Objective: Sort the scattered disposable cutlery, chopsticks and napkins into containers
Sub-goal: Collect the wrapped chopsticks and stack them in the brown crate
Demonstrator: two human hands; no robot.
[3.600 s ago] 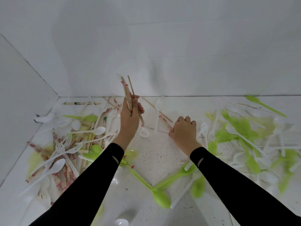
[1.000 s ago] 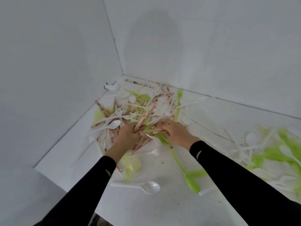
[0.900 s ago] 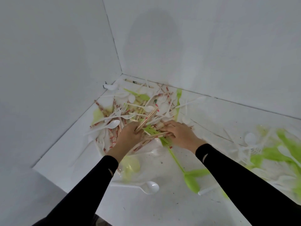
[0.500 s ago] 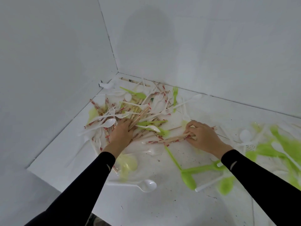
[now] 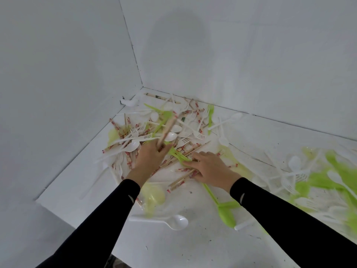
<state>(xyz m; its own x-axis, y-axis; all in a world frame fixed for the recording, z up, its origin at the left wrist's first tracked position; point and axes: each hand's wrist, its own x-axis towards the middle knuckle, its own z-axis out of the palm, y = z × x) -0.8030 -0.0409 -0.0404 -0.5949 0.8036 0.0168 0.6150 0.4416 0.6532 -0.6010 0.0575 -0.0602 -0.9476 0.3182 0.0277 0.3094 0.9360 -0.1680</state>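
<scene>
No word, label or number can be read anywhere here. The paper sleeves on the chopsticks [image 5: 181,180] carry red printed marks. These are too blurred to make out.

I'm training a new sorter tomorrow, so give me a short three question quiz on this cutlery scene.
1. True or false: the left hand grips a bundle of chopsticks.
2. The white spoon nearest the person lies: A in the left hand; B apart from both hands; C in a container.
3. Fill in: the long spoon by the right sleeve is coloured ____.
Key: 1 true; 2 B; 3 green.
</scene>
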